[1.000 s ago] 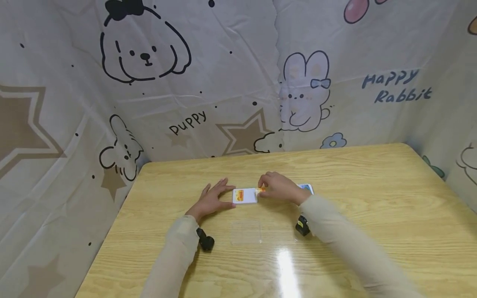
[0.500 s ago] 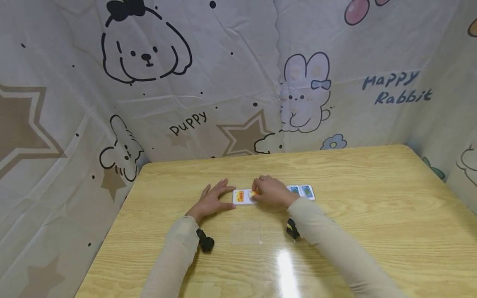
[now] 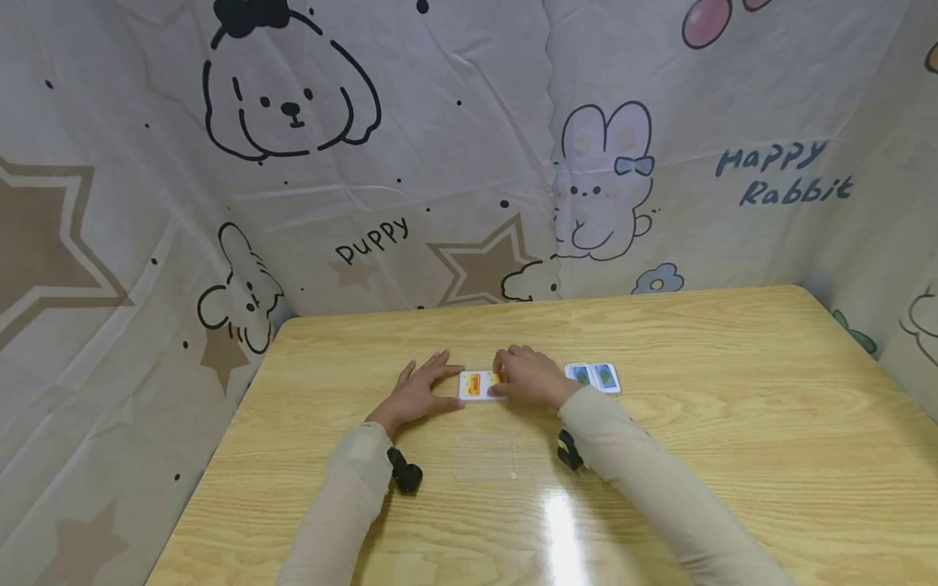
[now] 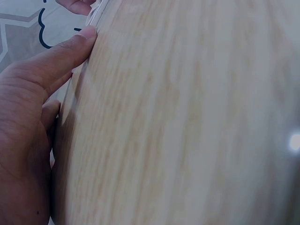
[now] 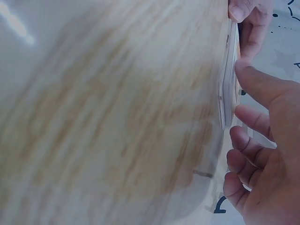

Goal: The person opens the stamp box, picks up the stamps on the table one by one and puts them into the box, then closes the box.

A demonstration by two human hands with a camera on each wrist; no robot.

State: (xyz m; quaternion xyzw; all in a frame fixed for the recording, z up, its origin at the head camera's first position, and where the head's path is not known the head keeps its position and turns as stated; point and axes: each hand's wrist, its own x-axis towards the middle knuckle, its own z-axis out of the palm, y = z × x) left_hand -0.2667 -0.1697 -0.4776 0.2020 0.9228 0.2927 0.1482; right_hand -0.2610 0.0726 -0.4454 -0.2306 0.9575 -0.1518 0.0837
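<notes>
A small white stack of picture cards (image 3: 475,385) lies flat on the wooden table (image 3: 733,391). My left hand (image 3: 428,382) rests flat with straight fingers against the stack's left edge; in the left wrist view its thumb (image 4: 61,56) touches the cards (image 4: 96,14). My right hand (image 3: 509,376) covers the stack's right half, gripping it with curled fingers. In the right wrist view the stack (image 5: 227,89) shows edge-on, with the thumb (image 5: 262,89) against it.
Two more cards (image 3: 593,376) with green and blue pictures lie side by side just right of my right hand. A clear plastic sheet (image 3: 484,457) lies on the table nearer to me, between my forearms. A printed curtain (image 3: 469,163) hangs close behind the table.
My right hand has slid left with an orange card onto the stack, uncovering the two cards at the right. My left hand has stayed still.
</notes>
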